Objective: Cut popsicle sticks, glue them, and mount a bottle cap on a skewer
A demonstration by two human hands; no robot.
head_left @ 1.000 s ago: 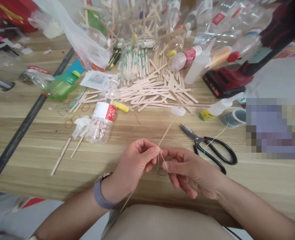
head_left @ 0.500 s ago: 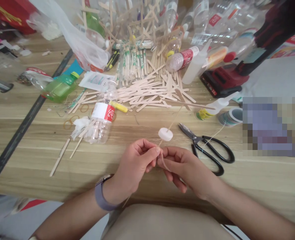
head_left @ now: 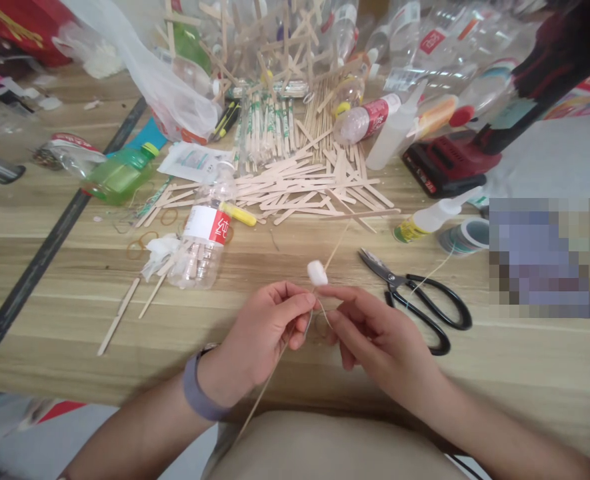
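My left hand (head_left: 269, 327) pinches a thin wooden skewer (head_left: 259, 397) between thumb and forefinger. The skewer slants from near my lap up past the fingertips. A white bottle cap (head_left: 317, 273) is threaded on it just beyond my fingers. At its far end, flat wooden sticks (head_left: 369, 214) appear to be crossed. My right hand (head_left: 379, 333) holds a thin pale string (head_left: 324, 312) between thumb and fingers, its forefinger stretched to the skewer below the cap. The string runs to my left fingertips; whether it is wound around the skewer is too small to tell.
Black-handled scissors (head_left: 415, 293) lie right of my hands, near a thread spool (head_left: 465, 235) and a glue bottle (head_left: 427, 220). A clear bottle (head_left: 202, 233) stands at left. Loose craft sticks (head_left: 289, 187) pile up behind, with a red-black power tool (head_left: 445, 160) at back right.
The cap and skewer have turned, so the cap shows more side-on and the crossed sticks sit differently. My right hand has drawn slightly away, with its forefinger extended to the skewer.
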